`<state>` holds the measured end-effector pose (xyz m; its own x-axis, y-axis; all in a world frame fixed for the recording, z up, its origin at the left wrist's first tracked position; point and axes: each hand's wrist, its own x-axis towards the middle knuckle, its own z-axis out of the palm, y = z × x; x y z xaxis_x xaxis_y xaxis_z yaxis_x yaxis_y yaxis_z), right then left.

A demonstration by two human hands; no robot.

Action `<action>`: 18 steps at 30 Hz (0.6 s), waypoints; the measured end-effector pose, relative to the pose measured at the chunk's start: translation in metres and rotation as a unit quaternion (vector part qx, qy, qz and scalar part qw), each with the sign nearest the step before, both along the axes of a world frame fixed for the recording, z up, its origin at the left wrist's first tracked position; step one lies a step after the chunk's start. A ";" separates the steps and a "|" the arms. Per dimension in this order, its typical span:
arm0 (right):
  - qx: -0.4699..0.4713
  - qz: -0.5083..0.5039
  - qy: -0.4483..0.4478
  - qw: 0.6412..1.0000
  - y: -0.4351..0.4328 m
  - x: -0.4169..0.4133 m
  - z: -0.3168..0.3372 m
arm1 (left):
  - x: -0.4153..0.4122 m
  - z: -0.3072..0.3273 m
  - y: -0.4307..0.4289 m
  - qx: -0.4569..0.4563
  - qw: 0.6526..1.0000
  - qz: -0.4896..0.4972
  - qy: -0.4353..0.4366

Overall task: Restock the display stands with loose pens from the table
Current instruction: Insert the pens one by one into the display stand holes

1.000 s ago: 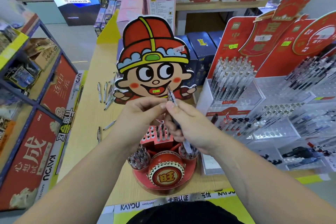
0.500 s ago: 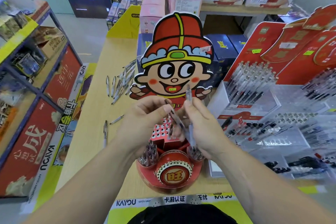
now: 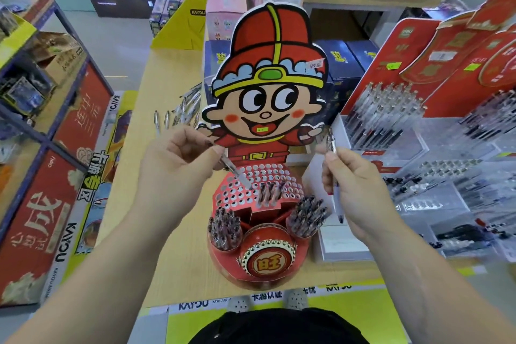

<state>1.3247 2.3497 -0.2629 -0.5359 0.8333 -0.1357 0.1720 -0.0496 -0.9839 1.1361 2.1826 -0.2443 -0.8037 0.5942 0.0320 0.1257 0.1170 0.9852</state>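
Observation:
A red cartoon-figure display stand (image 3: 259,234) sits on the wooden table (image 3: 184,254) in front of me. Its perforated red top (image 3: 237,193) holds a few pens near the middle, and two round cups at its base are full of pens. My left hand (image 3: 178,165) pinches a clear pen (image 3: 237,172), tip down over the holes on the left of the perforated top. My right hand (image 3: 354,190) grips a second pen (image 3: 335,176) upright, to the right of the stand. Several loose pens (image 3: 181,112) lie on the table behind my left hand.
Clear acrylic pen racks with red backboards (image 3: 418,131) crowd the table's right side. Dark blue boxes (image 3: 343,64) stand behind the figure. A blue metal shelf with red cartons (image 3: 42,148) runs along the left. Bare tabletop lies left of the stand.
My hands were together over the stand and have moved apart, each now with one pen. The left pen's tip has come down to the perforated top; the camera has moved closer.

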 end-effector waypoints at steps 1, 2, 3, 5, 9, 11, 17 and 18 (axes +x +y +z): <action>-0.013 -0.001 0.012 1.000 0.001 0.000 -0.002 | 0.000 -0.006 0.000 -0.022 1.000 -0.006 0.004; -0.026 -0.002 0.024 0.999 0.001 0.000 -0.002 | 0.000 -0.013 0.002 -0.042 0.999 -0.011 0.005; -0.036 -0.003 0.030 0.999 0.001 0.001 -0.004 | 0.000 -0.021 0.003 -0.060 0.998 -0.014 0.004; -0.050 -0.001 0.040 0.998 -0.001 0.001 -0.005 | 0.000 -0.036 0.005 -0.086 0.996 -0.019 0.005; -0.083 -0.023 0.053 0.995 -0.003 0.000 -0.009 | 0.001 -0.053 0.009 -0.121 0.992 -0.032 0.023; -0.073 -0.033 0.046 0.996 -0.002 0.000 -0.011 | 0.000 -0.057 0.009 -0.125 0.991 -0.030 0.033; -0.052 0.000 0.033 0.998 -0.003 0.001 -0.016 | -0.002 -0.061 0.010 -0.125 0.991 -0.026 0.044; -0.051 0.003 0.035 0.998 -0.003 0.001 -0.017 | -0.001 -0.061 0.010 -0.125 0.991 -0.024 0.045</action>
